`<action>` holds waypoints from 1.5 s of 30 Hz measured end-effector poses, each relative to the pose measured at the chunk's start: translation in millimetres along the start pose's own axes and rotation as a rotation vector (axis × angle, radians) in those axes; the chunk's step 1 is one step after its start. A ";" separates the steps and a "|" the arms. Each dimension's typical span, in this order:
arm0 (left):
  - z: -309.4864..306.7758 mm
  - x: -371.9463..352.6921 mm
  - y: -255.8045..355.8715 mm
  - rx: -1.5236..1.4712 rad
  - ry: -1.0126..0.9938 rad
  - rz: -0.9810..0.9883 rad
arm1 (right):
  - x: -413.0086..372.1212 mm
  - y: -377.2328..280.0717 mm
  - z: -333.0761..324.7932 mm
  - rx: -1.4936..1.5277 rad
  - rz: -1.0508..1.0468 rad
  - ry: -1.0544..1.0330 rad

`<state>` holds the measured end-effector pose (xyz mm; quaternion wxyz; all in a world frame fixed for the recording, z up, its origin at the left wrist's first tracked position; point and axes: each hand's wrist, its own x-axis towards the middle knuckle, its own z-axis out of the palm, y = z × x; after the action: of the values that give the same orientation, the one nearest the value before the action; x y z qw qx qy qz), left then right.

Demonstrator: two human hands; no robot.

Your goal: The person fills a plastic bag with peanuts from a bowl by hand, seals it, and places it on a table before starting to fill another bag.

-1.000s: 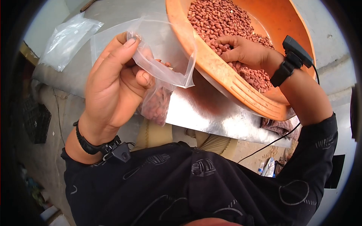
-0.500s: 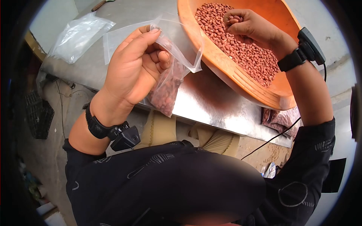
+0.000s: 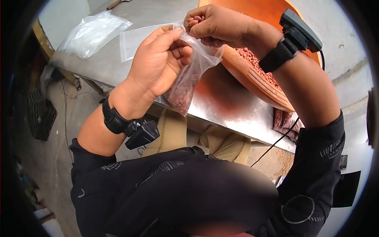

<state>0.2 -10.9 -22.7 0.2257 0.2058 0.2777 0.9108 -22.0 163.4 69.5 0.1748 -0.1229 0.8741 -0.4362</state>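
**A fistful of nuts at the mouth of a clear bag**

We wear a black shirt [image 3: 134,193] with pale, sketch-like marks, none of which we can make out as words. Reading the view as a clock, the clear bag [image 3: 194,75] is near twelve, upright, with nuts in its bottom. Our left hand [image 3: 162,59] pinches its rim between thumb and fingers; our right hand [image 3: 215,25] is clenched round reddish nuts [image 3: 196,19] right beside the mouth.

Beneath lies a shiny metal table [image 3: 237,118], its top reflecting the orange basin [image 3: 252,77] at one to two o'clock, where more nuts show behind our right forearm. A flat bag [image 3: 134,39] lies at eleven, and a crinkled pile of clear plastic [image 3: 94,33] (any print on it is too small to tell) sits between ten and eleven. A wooden-handled tool [image 3: 114,4] is at eleven, by the picture's edge. Filled packs [image 3: 282,120] rest near three, below the basin.

In the room, a black crate [image 3: 39,114] stands on the grey floor [image 3: 71,158] at nine, small pale bits [image 3: 285,161] are scattered at four, and a pale wall [image 3: 349,51] rises at two.
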 end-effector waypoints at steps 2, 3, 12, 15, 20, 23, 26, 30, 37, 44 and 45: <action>-0.2 0.8 0.3 -0.007 -0.013 -0.005 | 4.1 -3.4 1.6 -0.158 0.005 -0.016; 0.4 0.8 0.5 -0.008 -0.015 -0.009 | 4.4 -7.4 4.9 -0.233 0.009 -0.023; -3.1 -2.0 1.5 -0.013 -0.029 -0.013 | -29.4 -42.7 2.4 -0.375 0.021 -0.018; -1.5 -3.7 1.4 -0.022 -0.026 -0.023 | -24.9 -23.4 -31.7 -0.212 0.011 0.064; -4.8 -6.6 -2.1 -0.043 -0.021 -0.015 | -44.7 50.4 -104.5 -0.286 0.114 0.149; -2.5 -8.1 -5.1 -0.062 -0.012 -0.002 | -62.4 95.0 -131.4 -0.603 0.488 0.067; 6.8 -10.0 -5.6 0.002 0.097 -0.021 | -74.1 132.5 -152.5 -0.672 0.709 0.012; 8.0 -11.2 -6.9 0.017 0.100 -0.019 | -77.8 158.7 -154.5 -0.542 0.941 -0.096; -0.8 -7.4 -8.6 -0.032 0.001 0.016 | -53.0 166.3 -120.2 0.017 0.597 -0.081; -1.4 -2.4 -9.6 -0.051 -0.014 0.001 | -43.1 138.6 -88.0 0.248 0.372 -0.133; -1.6 -1.8 -9.5 -0.047 -0.016 -0.001 | -43.9 138.6 -86.6 0.237 0.341 -0.165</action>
<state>3.7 -5.5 -30.0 0.2332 0.2078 0.2546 0.9152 -26.5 323.4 14.9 0.3300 0.0128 0.8076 -0.4886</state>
